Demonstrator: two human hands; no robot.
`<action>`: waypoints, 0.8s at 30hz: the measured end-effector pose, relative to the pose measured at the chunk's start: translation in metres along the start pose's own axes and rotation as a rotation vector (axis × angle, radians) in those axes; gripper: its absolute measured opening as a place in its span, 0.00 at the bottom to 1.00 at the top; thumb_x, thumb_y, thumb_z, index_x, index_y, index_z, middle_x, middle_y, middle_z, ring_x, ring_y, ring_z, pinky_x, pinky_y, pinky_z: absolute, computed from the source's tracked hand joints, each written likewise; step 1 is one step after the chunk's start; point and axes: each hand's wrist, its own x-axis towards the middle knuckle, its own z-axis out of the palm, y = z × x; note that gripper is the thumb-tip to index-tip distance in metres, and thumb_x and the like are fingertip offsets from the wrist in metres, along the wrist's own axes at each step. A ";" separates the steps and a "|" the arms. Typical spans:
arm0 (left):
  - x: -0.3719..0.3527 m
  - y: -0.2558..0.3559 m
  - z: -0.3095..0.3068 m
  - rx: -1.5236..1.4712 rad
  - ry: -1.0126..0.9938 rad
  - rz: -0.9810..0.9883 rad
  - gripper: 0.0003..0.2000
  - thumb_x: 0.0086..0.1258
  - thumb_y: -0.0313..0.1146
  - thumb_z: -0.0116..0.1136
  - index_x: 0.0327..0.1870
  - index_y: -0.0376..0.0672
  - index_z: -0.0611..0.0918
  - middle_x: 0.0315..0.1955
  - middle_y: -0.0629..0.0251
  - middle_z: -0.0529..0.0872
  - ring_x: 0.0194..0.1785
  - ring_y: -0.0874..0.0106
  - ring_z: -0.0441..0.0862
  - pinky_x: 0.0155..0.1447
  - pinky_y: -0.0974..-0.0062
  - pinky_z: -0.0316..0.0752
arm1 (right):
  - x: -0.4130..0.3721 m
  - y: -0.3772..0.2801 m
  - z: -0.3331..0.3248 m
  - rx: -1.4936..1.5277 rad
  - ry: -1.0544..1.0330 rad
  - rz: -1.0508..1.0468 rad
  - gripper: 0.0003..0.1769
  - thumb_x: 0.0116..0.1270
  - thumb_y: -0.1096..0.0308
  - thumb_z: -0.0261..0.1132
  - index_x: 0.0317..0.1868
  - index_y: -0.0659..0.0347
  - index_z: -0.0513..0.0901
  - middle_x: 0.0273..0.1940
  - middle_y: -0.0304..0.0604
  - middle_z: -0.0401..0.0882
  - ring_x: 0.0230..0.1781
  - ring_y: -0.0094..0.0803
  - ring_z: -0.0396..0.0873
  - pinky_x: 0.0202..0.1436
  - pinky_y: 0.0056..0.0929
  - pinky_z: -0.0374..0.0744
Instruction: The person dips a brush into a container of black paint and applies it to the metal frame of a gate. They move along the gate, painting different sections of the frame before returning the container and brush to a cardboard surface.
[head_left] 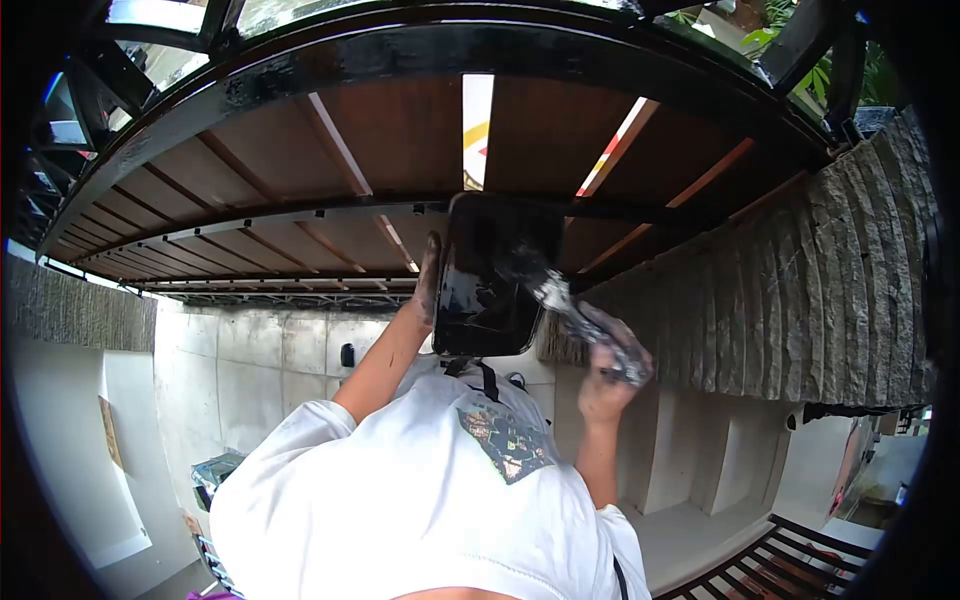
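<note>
A dark rectangular paint tray (488, 330) with wet black paint inside is held up in front of my chest. My left hand (429, 280), smudged with black, grips its left side. A paintbrush (567, 303) with a paint-smeared handle is in my right hand (616, 372), fingers wrapped around it. The brush's bristle end reaches over the right side of the tray and overlaps the black inside; the bristles blend into the dark paint. Just beyond the tray is a gate of brown panels (410, 135) with a glossy black frame (400, 57).
A rough grey stone wall (800, 280) stands close on the right. Pale floor tiles (255, 340) lie below, with a small dark object (347, 355) on them. Steps (690, 450) and a dark slatted railing (780, 565) are at lower right. Plants (815, 65) show beyond the gate.
</note>
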 end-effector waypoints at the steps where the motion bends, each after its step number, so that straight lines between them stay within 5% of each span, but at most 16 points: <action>1: -0.004 0.003 -0.003 0.042 -0.022 -0.039 0.42 0.63 0.70 0.39 0.70 0.46 0.62 0.62 0.56 0.71 0.61 0.61 0.73 0.63 0.60 0.71 | -0.001 0.000 0.003 -0.048 -0.112 0.070 0.17 0.63 0.63 0.64 0.45 0.69 0.81 0.37 0.51 0.83 0.39 0.34 0.83 0.46 0.29 0.78; 4: -0.009 0.007 -0.012 0.024 -0.053 -0.111 0.42 0.62 0.69 0.43 0.69 0.46 0.63 0.63 0.55 0.70 0.62 0.59 0.72 0.63 0.58 0.71 | -0.008 0.004 0.015 -0.124 -0.269 0.074 0.17 0.61 0.65 0.66 0.45 0.70 0.82 0.37 0.51 0.83 0.37 0.36 0.83 0.44 0.28 0.79; 10: -0.016 0.006 -0.027 -0.051 0.020 -0.124 0.42 0.60 0.67 0.49 0.68 0.44 0.65 0.63 0.53 0.70 0.63 0.58 0.72 0.64 0.57 0.72 | -0.025 0.005 0.023 -0.146 -0.164 0.113 0.20 0.49 0.71 0.68 0.45 0.70 0.81 0.40 0.51 0.83 0.39 0.38 0.83 0.48 0.29 0.78; 12: -0.024 0.004 -0.025 -0.027 0.026 -0.089 0.41 0.60 0.67 0.49 0.68 0.44 0.65 0.63 0.54 0.70 0.62 0.57 0.72 0.64 0.57 0.72 | -0.035 0.013 0.022 -0.120 -0.221 0.030 0.16 0.62 0.64 0.65 0.39 0.72 0.81 0.33 0.51 0.83 0.30 0.35 0.81 0.37 0.27 0.77; 15: -0.034 -0.003 -0.016 -0.055 -0.002 -0.092 0.41 0.60 0.67 0.50 0.67 0.44 0.66 0.63 0.54 0.70 0.62 0.57 0.73 0.64 0.57 0.72 | -0.037 0.003 0.015 -0.095 -0.174 -0.043 0.16 0.61 0.65 0.66 0.39 0.73 0.81 0.34 0.51 0.83 0.31 0.34 0.81 0.37 0.27 0.77; 17: -0.040 -0.014 -0.007 -0.067 -0.072 -0.101 0.38 0.66 0.68 0.39 0.70 0.49 0.61 0.64 0.58 0.69 0.64 0.62 0.71 0.64 0.60 0.70 | -0.045 0.001 0.003 -0.124 -0.145 -0.080 0.16 0.61 0.64 0.66 0.39 0.73 0.81 0.34 0.50 0.83 0.31 0.33 0.81 0.37 0.26 0.77; 20: -0.052 -0.028 0.007 0.091 0.043 -0.097 0.38 0.67 0.67 0.37 0.71 0.50 0.61 0.65 0.59 0.68 0.65 0.62 0.70 0.65 0.60 0.69 | -0.057 -0.002 -0.019 -0.117 -0.257 0.041 0.19 0.63 0.61 0.64 0.39 0.73 0.82 0.35 0.51 0.83 0.32 0.34 0.81 0.38 0.26 0.78; 24: -0.062 -0.049 0.004 0.116 -0.051 -0.176 0.38 0.67 0.67 0.35 0.71 0.49 0.59 0.66 0.60 0.67 0.65 0.62 0.69 0.66 0.60 0.69 | -0.085 -0.010 -0.049 -0.046 -0.090 0.004 0.23 0.66 0.56 0.61 0.40 0.75 0.81 0.36 0.54 0.83 0.34 0.36 0.83 0.42 0.30 0.79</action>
